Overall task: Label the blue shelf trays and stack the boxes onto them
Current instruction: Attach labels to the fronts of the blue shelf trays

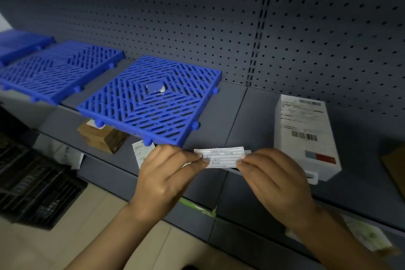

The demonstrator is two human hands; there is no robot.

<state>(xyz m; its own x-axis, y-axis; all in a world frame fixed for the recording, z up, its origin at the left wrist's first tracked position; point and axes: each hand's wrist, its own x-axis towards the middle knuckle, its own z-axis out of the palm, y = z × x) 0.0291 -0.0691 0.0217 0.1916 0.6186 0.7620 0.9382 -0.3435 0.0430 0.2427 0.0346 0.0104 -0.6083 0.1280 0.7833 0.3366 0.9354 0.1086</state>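
Plainly the job is near its start: both hands hold one paper label (221, 158) stretched between them, just in front of the shelf edge (232, 171) and below the near corner of the nearest blue tray (151, 98). The left hand (166, 173) pinches the label's left end between thumb and forefinger, the other fingers curled under; the right hand (276, 177) pinches the right end the same way. I judge the label is being peeled or readied for sticking, but not yet fixed to anything. That nearest tray lies flat on the shelf, slightly askew, with a small torn scrap (156, 89) at its centre, and bears no box. A second blue tray (59, 68) sits further left, also bare, and part of a third (19, 44) shows beyond it. One white box (304, 136) stands upright on the shelf to the right, well apart from the trays, so all the stacking is left to do. The print on the label is too blurred to read. A brown box (103, 138) on the lower shelf is partly hidden by the tray's front edge, and whether any tray's front already carries a label cannot be seen from here
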